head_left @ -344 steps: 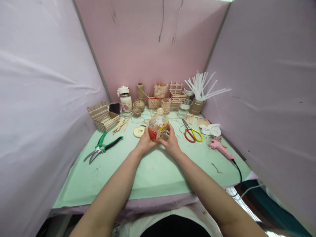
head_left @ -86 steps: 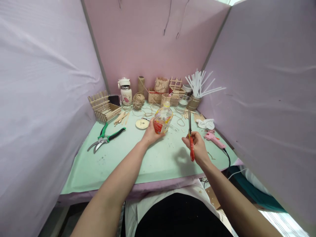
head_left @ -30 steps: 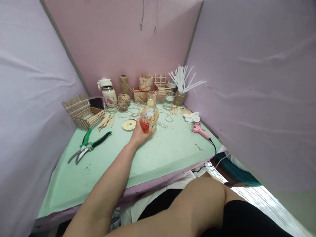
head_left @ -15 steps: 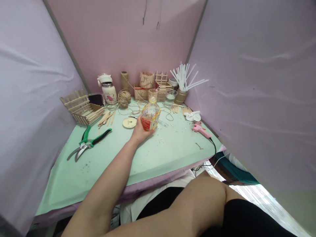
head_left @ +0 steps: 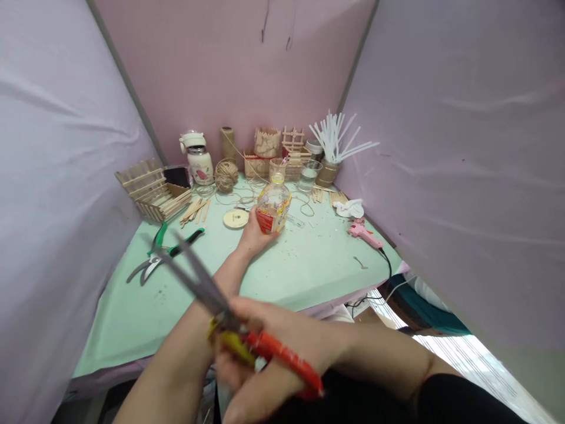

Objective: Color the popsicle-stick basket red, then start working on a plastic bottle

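Observation:
My left hand point(head_left: 252, 234) is wrapped round the lower part of a clear plastic bottle point(head_left: 274, 205) with a red and yellow label, which stands on the green table top point(head_left: 309, 265). Close to the camera, my right hand point(head_left: 269, 347) grips a pair of scissors point(head_left: 238, 321) by their red and yellow handles. The grey blades point up and to the left, crossing over my left forearm, and look slightly parted. A round tape roll point(head_left: 235, 218) lies just left of the bottle.
Green-handled pruning shears point(head_left: 165, 253) lie at the left. A pink glue gun point(head_left: 364, 233) with a black cord lies at the right, near a white cloth point(head_left: 348, 208). Along the back stand a stick crate point(head_left: 152, 191), twine ball point(head_left: 226, 174), jar point(head_left: 198, 159), glass point(head_left: 308, 175) and white rods point(head_left: 338, 141).
My right hand with the scissors has come up into view near the camera; half a second ago only my knee showed there. The left hand keeps its hold on the bottle.

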A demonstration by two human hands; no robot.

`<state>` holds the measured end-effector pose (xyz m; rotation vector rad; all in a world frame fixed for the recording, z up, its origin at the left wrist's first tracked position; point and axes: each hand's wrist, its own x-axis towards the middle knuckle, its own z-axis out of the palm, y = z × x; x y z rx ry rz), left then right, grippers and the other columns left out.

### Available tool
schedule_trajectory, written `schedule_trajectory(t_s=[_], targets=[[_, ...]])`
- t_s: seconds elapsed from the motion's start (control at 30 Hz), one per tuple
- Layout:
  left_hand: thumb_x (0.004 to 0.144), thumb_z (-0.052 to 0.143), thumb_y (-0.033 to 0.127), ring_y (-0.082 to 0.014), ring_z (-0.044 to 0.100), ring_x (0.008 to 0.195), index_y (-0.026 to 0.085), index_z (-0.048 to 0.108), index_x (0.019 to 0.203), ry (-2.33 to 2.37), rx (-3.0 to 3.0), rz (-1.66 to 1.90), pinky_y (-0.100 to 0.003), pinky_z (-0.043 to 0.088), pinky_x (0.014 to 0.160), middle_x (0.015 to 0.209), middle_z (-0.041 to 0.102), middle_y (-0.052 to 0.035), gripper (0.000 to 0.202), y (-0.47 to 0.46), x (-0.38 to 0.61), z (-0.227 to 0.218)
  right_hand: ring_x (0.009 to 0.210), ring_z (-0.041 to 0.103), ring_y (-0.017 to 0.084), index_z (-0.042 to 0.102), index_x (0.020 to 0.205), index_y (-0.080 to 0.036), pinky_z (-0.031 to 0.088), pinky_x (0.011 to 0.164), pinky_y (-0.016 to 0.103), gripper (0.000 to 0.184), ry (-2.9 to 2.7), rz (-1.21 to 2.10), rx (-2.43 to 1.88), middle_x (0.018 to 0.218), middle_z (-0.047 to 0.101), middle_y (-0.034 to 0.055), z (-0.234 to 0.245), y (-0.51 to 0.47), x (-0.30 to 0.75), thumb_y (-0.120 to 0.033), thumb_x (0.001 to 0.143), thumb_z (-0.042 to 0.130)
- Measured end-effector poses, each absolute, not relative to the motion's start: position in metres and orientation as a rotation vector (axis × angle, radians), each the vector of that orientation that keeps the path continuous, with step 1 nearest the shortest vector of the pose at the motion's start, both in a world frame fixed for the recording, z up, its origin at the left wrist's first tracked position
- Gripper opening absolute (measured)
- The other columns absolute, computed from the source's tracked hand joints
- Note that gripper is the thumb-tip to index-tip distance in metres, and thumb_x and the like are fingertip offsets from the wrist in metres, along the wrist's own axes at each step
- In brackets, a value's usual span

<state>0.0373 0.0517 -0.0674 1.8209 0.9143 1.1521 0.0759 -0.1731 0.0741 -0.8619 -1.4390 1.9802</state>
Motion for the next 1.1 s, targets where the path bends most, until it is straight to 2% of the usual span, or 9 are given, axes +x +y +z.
schedule_trajectory(t_s=[0.07, 0.13, 0.27, 0.4, 0.53, 0.77, 1.1], targets=[[0.058, 0.098, 0.022, -0.0348, 0.064, 0.133, 0.021, 0.037, 0.151, 0.918, 1.821, 1.155, -0.054, 0.048, 0.118, 0.146, 0.061, -0.0186, 0.112, 0.052, 0.038, -0.069, 0.064, 0.054, 0.009, 0.05, 0.099, -0.025, 0.046, 0.059, 0.023, 0.084, -1.355, 1.929, -0.935, 0.078, 0.06, -0.0092, 0.067, -0.166, 0.102, -0.063, 0.048, 0.104], [0.057, 0.098, 0.022, -0.0345, 0.065, 0.133, 0.021, 0.036, 0.153, 0.929, 1.813, 1.151, -0.054, 0.048, 0.118, 0.146, 0.062, -0.0189, 0.114, 0.052, 0.038, -0.07, 0.064, 0.048, 0.008, 0.047, 0.095, -0.024, 0.04, 0.061, 0.024, 0.072, -1.289, 1.765, -1.122, 0.077, 0.056, -0.0096, 0.057, -0.168, 0.126, -0.059, 0.061, 0.101], [0.059, 0.096, 0.023, -0.033, 0.067, 0.13, 0.023, 0.033, 0.154, 0.909, 1.803, 1.127, -0.052, 0.051, 0.116, 0.144, 0.065, -0.0166, 0.114, 0.052, 0.038, -0.071, 0.065, 0.043, 0.011, 0.043, 0.09, -0.026, 0.037, 0.064, 0.027, 0.06, -1.316, 1.375, -1.507, 0.072, 0.049, -0.0106, 0.03, -0.171, 0.166, -0.059, 0.072, 0.089], [0.06, 0.096, 0.023, -0.0342, 0.066, 0.132, 0.02, 0.033, 0.154, 0.924, 1.827, 1.115, -0.052, 0.05, 0.117, 0.145, 0.064, -0.0186, 0.113, 0.05, 0.037, -0.067, 0.064, 0.046, 0.015, 0.04, 0.087, -0.028, 0.038, 0.064, 0.029, 0.054, -1.307, 0.9, -1.818, 0.067, 0.048, -0.0102, 0.006, -0.163, 0.195, -0.062, 0.072, 0.08], [0.059, 0.097, 0.022, -0.0357, 0.065, 0.134, 0.019, 0.034, 0.154, 0.952, 1.825, 1.087, -0.052, 0.049, 0.118, 0.147, 0.063, -0.0198, 0.114, 0.048, 0.036, -0.063, 0.062, 0.053, 0.019, 0.038, 0.084, -0.03, 0.038, 0.062, 0.03, 0.047, -1.363, 0.608, -1.975, 0.064, 0.053, -0.0078, -0.004, -0.157, 0.21, -0.061, 0.076, 0.072], [0.062, 0.096, 0.026, -0.0335, 0.067, 0.13, 0.022, 0.033, 0.156, 0.888, 1.817, 1.115, -0.05, 0.053, 0.114, 0.146, 0.065, -0.0171, 0.113, 0.047, 0.035, -0.063, 0.062, 0.057, 0.021, 0.037, 0.085, -0.03, 0.034, 0.061, 0.03, 0.038, -1.513, 0.405, -2.147, 0.068, 0.061, -0.0035, -0.001, -0.15, 0.205, -0.052, 0.082, 0.067], [0.06, 0.097, 0.025, -0.0369, 0.063, 0.138, 0.02, 0.032, 0.157, 0.938, 1.802, 1.067, -0.053, 0.049, 0.119, 0.152, 0.06, -0.0199, 0.116, 0.044, 0.035, -0.058, 0.064, 0.061, 0.022, 0.034, 0.082, -0.029, 0.031, 0.06, 0.029, 0.042, -1.546, 0.292, -2.272, 0.069, 0.067, -0.0004, 0.007, -0.142, 0.195, -0.053, 0.089, 0.068]])
